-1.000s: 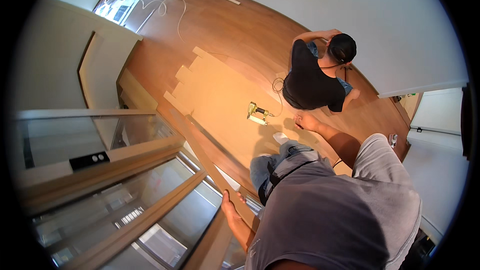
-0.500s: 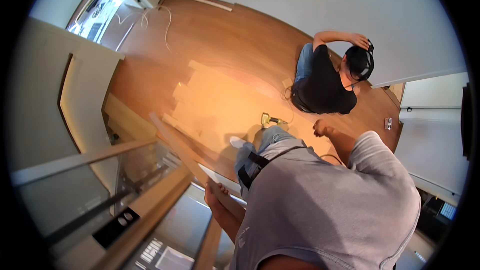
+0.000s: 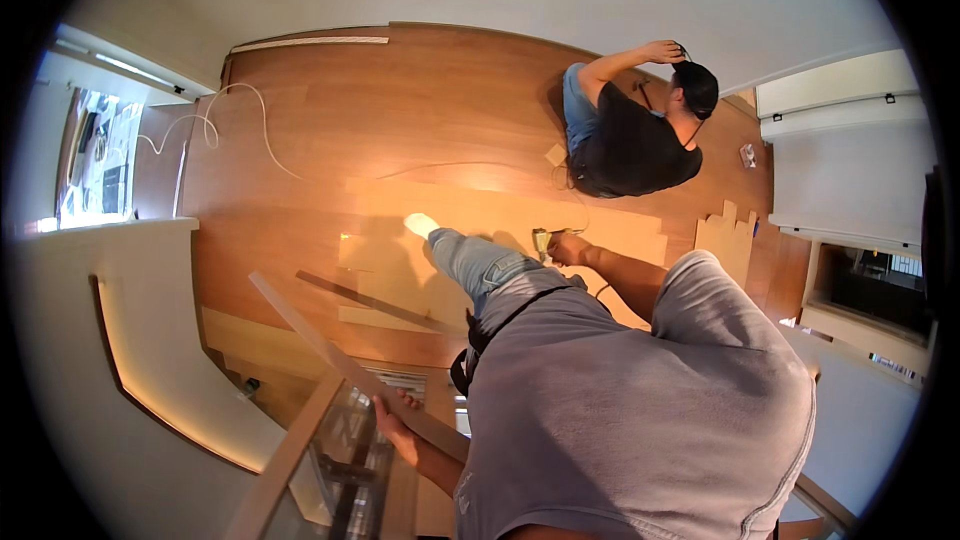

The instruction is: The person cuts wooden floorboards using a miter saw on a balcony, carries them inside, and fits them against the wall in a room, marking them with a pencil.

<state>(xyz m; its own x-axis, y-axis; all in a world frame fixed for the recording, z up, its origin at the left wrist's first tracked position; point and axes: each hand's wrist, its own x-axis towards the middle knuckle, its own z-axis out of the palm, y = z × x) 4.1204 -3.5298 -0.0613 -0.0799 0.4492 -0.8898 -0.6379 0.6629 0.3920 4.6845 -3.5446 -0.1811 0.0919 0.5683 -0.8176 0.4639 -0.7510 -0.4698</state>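
My left hand (image 3: 398, 422) is wrapped round a long, narrow wooden strip (image 3: 335, 355), which slants out to the far left above the floor. My right arm reaches forward, and its hand (image 3: 570, 247) overlaps a yellow power tool (image 3: 541, 241) on the floor in this view. The fingers there are partly hidden by the back of the hand, so whether they touch the tool cannot be made out. Past my left hand, a darker strip (image 3: 375, 300) lies on the floor.
A person in a black shirt (image 3: 640, 145) sits on the wooden floor (image 3: 480, 70), one hand raised to the head. A pale cable (image 3: 262, 115) curls at far left. Cut sheet pieces (image 3: 727, 240) lie at right. A wood-framed glass panel (image 3: 300, 430) stands at lower left.
The view has swung round, and my foot has stepped forward. My right hand has moved left to overlap the power tool. My left hand keeps hold of the wooden strip.
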